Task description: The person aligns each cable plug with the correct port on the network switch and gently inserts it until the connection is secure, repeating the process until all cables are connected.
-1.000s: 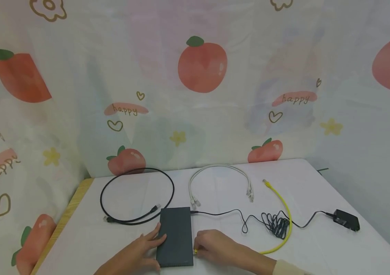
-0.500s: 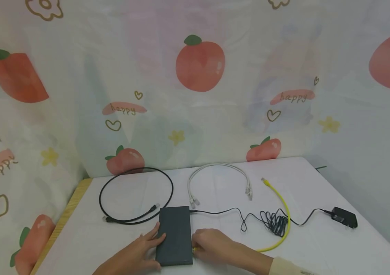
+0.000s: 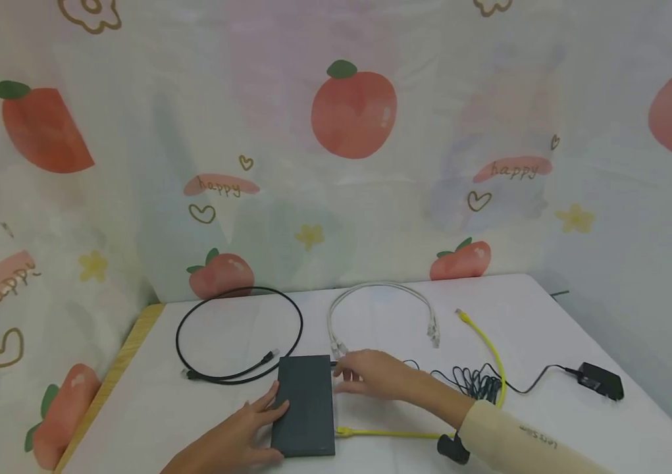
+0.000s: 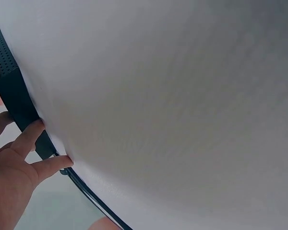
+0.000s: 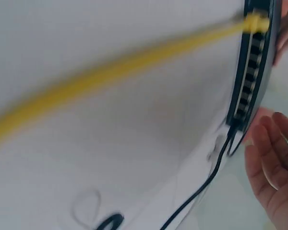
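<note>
A dark network switch (image 3: 303,407) lies flat on the white table. My left hand (image 3: 235,431) rests along its left side with spread fingers, some on the top; in the left wrist view the fingers (image 4: 31,136) touch its side wall. A yellow Ethernet cable (image 3: 395,433) has one plug in the end port of the switch's right side, and other ports (image 5: 252,72) line that side. My right hand (image 3: 380,374), fingers loosely bent and holding nothing, hovers beside the switch's far right corner. There the black power cord (image 5: 201,189) enters the switch.
A looped black Ethernet cable (image 3: 178,336) lies back left and a grey one (image 3: 383,284) back centre. The power cord's coil (image 3: 474,382) leads to a black adapter (image 3: 601,380) at right. A patterned curtain (image 3: 336,217) hangs behind the table.
My right hand has let go of the yellow cable's plug and moved away along the switch toward its far right corner. My left hand has stayed on the switch.
</note>
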### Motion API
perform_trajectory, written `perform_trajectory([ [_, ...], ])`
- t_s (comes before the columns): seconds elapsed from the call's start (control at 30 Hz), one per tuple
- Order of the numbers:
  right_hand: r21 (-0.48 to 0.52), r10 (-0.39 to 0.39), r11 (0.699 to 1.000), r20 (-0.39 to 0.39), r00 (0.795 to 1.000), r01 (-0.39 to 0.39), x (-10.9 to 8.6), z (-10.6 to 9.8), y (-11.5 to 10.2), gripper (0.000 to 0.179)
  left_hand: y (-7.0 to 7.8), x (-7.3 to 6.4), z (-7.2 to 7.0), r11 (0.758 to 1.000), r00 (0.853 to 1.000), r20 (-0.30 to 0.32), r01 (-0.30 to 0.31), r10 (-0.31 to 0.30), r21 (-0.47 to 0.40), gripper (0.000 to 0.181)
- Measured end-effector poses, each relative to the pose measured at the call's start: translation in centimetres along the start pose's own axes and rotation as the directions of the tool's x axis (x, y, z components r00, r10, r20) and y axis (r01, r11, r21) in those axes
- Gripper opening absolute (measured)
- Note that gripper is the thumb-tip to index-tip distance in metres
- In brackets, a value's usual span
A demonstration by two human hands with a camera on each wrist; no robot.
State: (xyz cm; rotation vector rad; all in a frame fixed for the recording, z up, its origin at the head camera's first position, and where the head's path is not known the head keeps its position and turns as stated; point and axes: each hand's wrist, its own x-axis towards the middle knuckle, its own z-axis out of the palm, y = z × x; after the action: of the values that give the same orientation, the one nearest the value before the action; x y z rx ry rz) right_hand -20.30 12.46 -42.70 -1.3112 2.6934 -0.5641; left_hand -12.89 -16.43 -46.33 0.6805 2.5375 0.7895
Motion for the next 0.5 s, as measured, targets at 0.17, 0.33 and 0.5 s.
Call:
perform_trajectory([
  [0.17, -0.204, -0.068, 0.978, -0.108, 0.992, 0.045, 2.3, -0.7, 2.6, 0.021, -0.1, 0.0, 0.0, 1.0, 1.0, 0.003, 0.002, -0.002, -0.014, 0.079],
  [0.33, -0.323, -0.159, 0.938, -0.072, 0.985, 0.128, 4.3, -0.7, 4.3, 0.026, -0.4, -0.1, -0.1, 0.999, 1.0, 0.011, -0.027, 0.027, -0.035, 0.078],
  [0.5, -0.322, -0.126, 0.938, 0.035, 0.991, 0.131, 5.3, -0.2, 5.3, 0.022, -0.5, 0.1, -0.1, 0.999, 0.999, 0.012, -0.032, 0.033, -0.037, 0.079],
])
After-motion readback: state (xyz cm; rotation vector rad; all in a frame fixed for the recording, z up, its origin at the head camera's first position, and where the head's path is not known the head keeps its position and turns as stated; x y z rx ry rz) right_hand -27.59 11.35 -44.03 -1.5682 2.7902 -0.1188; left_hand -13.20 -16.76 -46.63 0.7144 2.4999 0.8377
